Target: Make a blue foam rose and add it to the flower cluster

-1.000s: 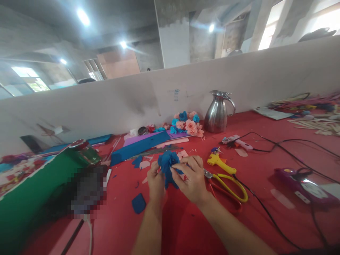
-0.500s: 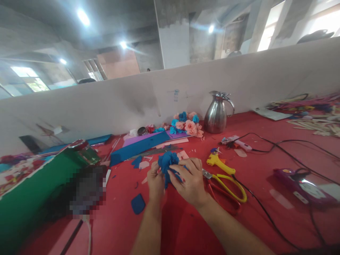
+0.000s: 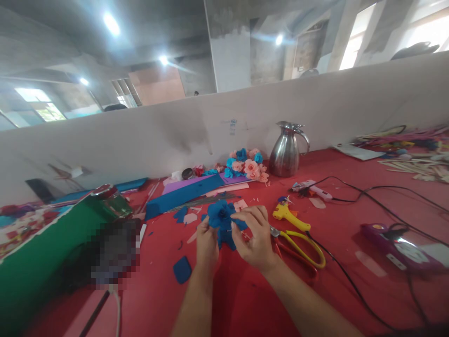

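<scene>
A blue paper flower (image 3: 221,213) with ruffled petals is held above the red table, its open face tilted up. My left hand (image 3: 206,238) is closed round its left underside; the stem, if any, is hidden. On the other side my right hand (image 3: 254,234) pinches the edge of a petal between thumb and fingertips. Below the flower lie loose blue paper pieces (image 3: 227,239). A single blue petal piece (image 3: 182,269) rests left of my left wrist. Scissors with yellow and red handles (image 3: 308,245) lie just right of my right hand.
A yellow glue gun (image 3: 291,216) and a pink-white one (image 3: 314,189) trail black cords to a purple power strip (image 3: 403,250). Behind stand a steel jug (image 3: 286,152) and pink and blue paper flowers (image 3: 250,166). A green box (image 3: 59,243) is left.
The flower has turned so its face shows more openly, and it sits slightly left. My right hand's fingers have drawn back from its middle to its right edge.
</scene>
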{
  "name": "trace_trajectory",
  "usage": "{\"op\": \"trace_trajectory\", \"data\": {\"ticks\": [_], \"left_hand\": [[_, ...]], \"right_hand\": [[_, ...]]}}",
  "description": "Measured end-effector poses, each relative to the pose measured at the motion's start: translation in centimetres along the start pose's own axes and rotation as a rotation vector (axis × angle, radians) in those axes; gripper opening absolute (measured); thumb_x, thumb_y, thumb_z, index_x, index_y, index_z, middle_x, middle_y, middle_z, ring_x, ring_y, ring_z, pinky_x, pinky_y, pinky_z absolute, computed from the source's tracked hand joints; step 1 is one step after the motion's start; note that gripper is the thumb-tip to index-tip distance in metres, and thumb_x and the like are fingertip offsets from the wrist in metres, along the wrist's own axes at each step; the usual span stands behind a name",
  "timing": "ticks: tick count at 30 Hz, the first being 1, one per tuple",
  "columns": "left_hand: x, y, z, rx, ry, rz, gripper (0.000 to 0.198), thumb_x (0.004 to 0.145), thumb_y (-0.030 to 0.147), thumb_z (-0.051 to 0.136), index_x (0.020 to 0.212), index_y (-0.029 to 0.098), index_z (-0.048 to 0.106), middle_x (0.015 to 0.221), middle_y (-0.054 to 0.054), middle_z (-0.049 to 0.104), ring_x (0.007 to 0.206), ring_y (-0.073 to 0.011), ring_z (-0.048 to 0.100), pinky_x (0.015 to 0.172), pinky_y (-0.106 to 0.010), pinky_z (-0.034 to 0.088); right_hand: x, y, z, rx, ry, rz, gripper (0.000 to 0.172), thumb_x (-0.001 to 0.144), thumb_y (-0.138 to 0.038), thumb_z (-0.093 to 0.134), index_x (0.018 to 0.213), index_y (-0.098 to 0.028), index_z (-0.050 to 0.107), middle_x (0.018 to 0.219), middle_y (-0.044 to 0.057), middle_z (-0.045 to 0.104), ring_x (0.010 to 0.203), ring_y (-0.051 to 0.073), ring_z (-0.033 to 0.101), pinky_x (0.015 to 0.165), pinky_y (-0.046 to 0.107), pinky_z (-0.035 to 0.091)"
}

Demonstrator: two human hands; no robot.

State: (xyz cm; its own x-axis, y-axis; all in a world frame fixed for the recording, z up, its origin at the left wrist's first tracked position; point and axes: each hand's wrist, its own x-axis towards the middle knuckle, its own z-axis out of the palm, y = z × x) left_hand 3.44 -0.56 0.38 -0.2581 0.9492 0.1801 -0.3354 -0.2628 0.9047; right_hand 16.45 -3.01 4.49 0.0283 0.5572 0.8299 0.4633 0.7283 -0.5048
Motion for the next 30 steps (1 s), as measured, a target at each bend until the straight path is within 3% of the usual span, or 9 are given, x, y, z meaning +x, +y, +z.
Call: {"op": "trace_trajectory", "data": {"ticks": [2,12,18,20,24,27,30], "left_hand": [[0.1,-0.2,-0.1,-0.037,-0.060,-0.030,0.004,0.067,0.018,0.066,0.064,0.018,0.063,0.059,0.002,0.058,0.056,-0.0107,0.052,0.057,-0.022,0.043],[0.0,0.0,0.2,-0.080,-0.068,-0.066,0.010,0.065,0.019,0.067,0.075,0.018,0.068,0.071,-0.001,0.069,0.075,-0.0157,0.062,0.070,-0.026,0.048],[0.2,0.5,0.1,-0.113,-0.038,-0.092,0.010,0.060,0.017,0.072,0.068,0.020,0.067,0.066,0.002,0.068,0.067,-0.0137,0.062,0.068,-0.025,0.049],[0.3,0.6,0.1,-0.087,-0.048,-0.097,0.009,0.060,0.018,0.071,0.068,0.020,0.068,0.065,0.001,0.067,0.065,-0.0135,0.062,0.066,-0.025,0.049],[0.2,0.9,0.0,0.032,-0.178,-0.124,0.006,0.060,0.017,0.070,0.065,0.017,0.067,0.062,0.000,0.065,0.063,-0.0140,0.060,0.063,-0.025,0.049],[0.2,0.8,-0.3,0.133,-0.253,-0.111,0.005,0.060,0.012,0.068,0.061,0.017,0.066,0.064,0.001,0.064,0.062,-0.0125,0.057,0.065,-0.024,0.048],[0.4,0.6,-0.7,0.178,-0.299,-0.126,0.009,0.061,0.011,0.066,0.066,0.018,0.068,0.073,0.000,0.066,0.069,-0.0137,0.058,0.066,-0.025,0.048]], "right_hand": [[0.1,0.1,0.1,-0.002,-0.010,-0.009,0.014,0.078,-0.015,0.056,0.089,-0.021,0.063,0.084,0.005,0.061,0.084,0.020,0.053,0.077,0.038,0.043],[-0.1,0.6,0.7,-0.037,-0.015,-0.078,0.012,0.082,-0.016,0.059,0.089,-0.022,0.065,0.085,0.004,0.060,0.083,0.019,0.052,0.076,0.035,0.041],[0.1,0.1,0.1,0.043,-0.038,-0.060,0.008,0.081,-0.015,0.058,0.082,-0.021,0.063,0.081,0.004,0.059,0.083,0.019,0.051,0.076,0.035,0.040],[0.4,0.2,-0.2,0.131,-0.034,-0.011,0.007,0.081,-0.016,0.057,0.082,-0.020,0.062,0.082,0.004,0.058,0.084,0.020,0.052,0.077,0.036,0.040],[1.1,1.2,-0.7,0.313,-0.066,0.209,0.013,0.087,-0.023,0.050,0.088,-0.022,0.063,0.088,0.005,0.059,0.090,0.020,0.053,0.083,0.037,0.040],[1.7,2.1,-1.0,0.401,-0.182,0.316,0.017,0.089,-0.029,0.050,0.091,-0.024,0.066,0.093,0.005,0.060,0.095,0.021,0.053,0.087,0.037,0.039],[2.2,2.6,-1.3,0.399,-0.300,0.331,0.017,0.088,-0.030,0.052,0.093,-0.025,0.068,0.096,0.005,0.060,0.100,0.021,0.053,0.092,0.038,0.037]]}}
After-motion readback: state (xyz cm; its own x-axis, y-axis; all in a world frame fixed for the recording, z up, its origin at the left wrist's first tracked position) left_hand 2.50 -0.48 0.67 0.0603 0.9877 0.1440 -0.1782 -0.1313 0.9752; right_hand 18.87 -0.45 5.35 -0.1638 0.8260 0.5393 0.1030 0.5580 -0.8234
